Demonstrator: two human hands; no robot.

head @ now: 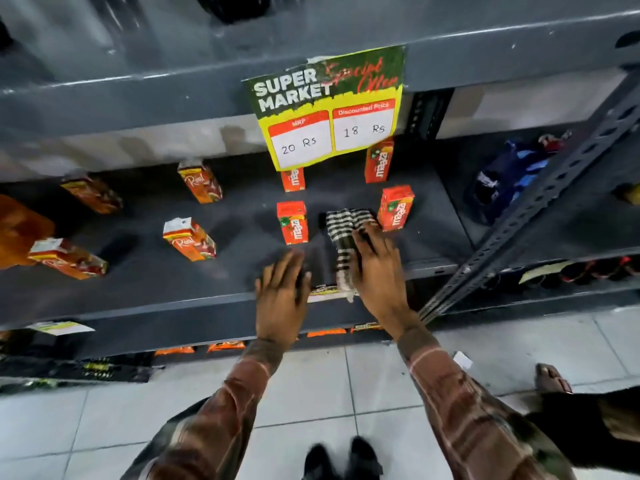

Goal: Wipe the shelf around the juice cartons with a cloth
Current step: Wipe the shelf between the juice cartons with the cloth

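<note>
Plainly, at the shelf:
Right hand [375, 268]: pressed flat on the checked cloth [346, 233], pinning it rather than gripping.
Left hand [282, 292]: fingers spread, empty, resting just left of the cloth.
Risk: knocking over the Maaza cartons [292, 221] standing close on either side of the cloth, if swept wide.
Surface: dark grey metal shelf [173, 285], Real cartons [189, 239] well left of both hands.
Room: shop aisle, price sign [329, 109] above the hands, tiled floor [311, 389] below.

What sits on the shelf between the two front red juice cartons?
In the head view, the checked cloth lies between the front left carton and the front right carton, with the right hand pressing on it.
</note>
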